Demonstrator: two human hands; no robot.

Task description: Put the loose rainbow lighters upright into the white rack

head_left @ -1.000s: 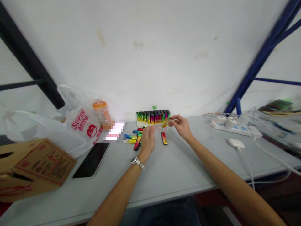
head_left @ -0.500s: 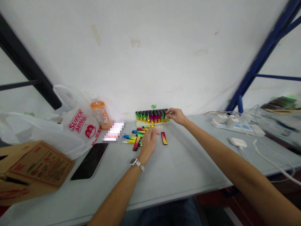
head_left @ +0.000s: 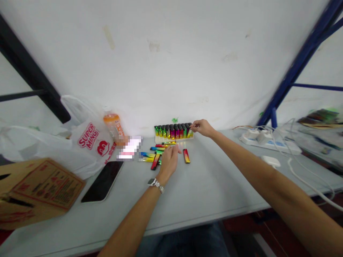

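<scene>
A white tray (head_left: pixel 174 139) of upright rainbow-coloured lighters (head_left: pixel 173 131) stands against the wall. My right hand (head_left: pixel 201 127) reaches to the tray's right end, fingers pinched on a lighter there. My left hand (head_left: pixel 168 161) rests on the table in front of the tray, fingers curled over several loose lighters (head_left: pixel 153 157) that lie flat. One red and yellow lighter (head_left: pixel 186 156) lies alone just right of my left hand. A watch sits on my left wrist.
A black phone (head_left: pixel 103 181) lies at the left, beside a white plastic bag (head_left: pixel 80 142), an orange bottle (head_left: pixel 113 125) and a cardboard box (head_left: pixel 34 189). A power strip (head_left: pixel 268 142) with cables and a white adapter (head_left: pixel 271 161) sit at the right. A blue frame post (head_left: pixel 292 71) stands behind.
My right hand carried a lighter from in front of the tray up to the tray's right end. My left hand stayed over the loose lighters, shifting slightly.
</scene>
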